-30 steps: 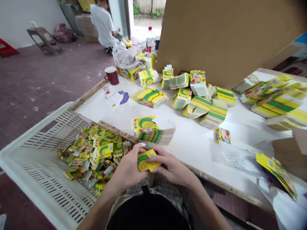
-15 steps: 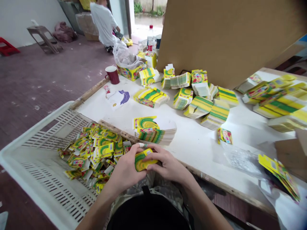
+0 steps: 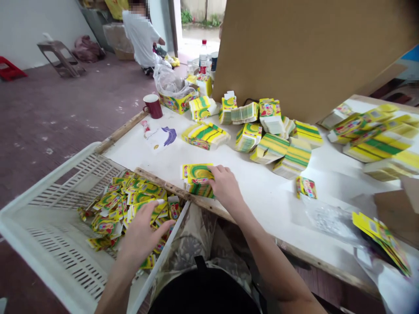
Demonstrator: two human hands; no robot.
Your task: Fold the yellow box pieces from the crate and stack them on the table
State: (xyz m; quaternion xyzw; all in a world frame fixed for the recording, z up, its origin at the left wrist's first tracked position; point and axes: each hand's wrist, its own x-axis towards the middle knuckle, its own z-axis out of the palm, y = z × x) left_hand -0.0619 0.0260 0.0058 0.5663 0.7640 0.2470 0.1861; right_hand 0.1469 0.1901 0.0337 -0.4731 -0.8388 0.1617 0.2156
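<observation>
My left hand (image 3: pixel 142 235) is over the crate's inner side, fingers and thumb spread, nothing in it. A white wrap covers one fingertip. Beneath it lies a heap of small yellow-and-green boxes (image 3: pixel 111 203) in a white plastic crate (image 3: pixel 49 207). On the table, my right hand (image 3: pixel 225 185) closes on the right end of a flat yellow carton (image 3: pixel 198 171), the uppermost of a stack of flat cartons (image 3: pixel 199 189) by the table's near edge. The hand covers the rest of that stack, and its thumb is partly hidden.
Several bundles of flat cartons (image 3: pixel 279 148) stand across the white table (image 3: pixel 131 146). A maroon mug (image 3: pixel 153 107) is near its left edge. Behind rises a large cardboard sheet (image 3: pixel 288 52). A plastic bag (image 3: pixel 330 218) lies at right. A person (image 3: pixel 140 39) in white is near the doorway.
The small yellow box both hands held in front of me is out of them. My left hand has moved left over the crate and opened; my right hand has reached forward to the carton stack.
</observation>
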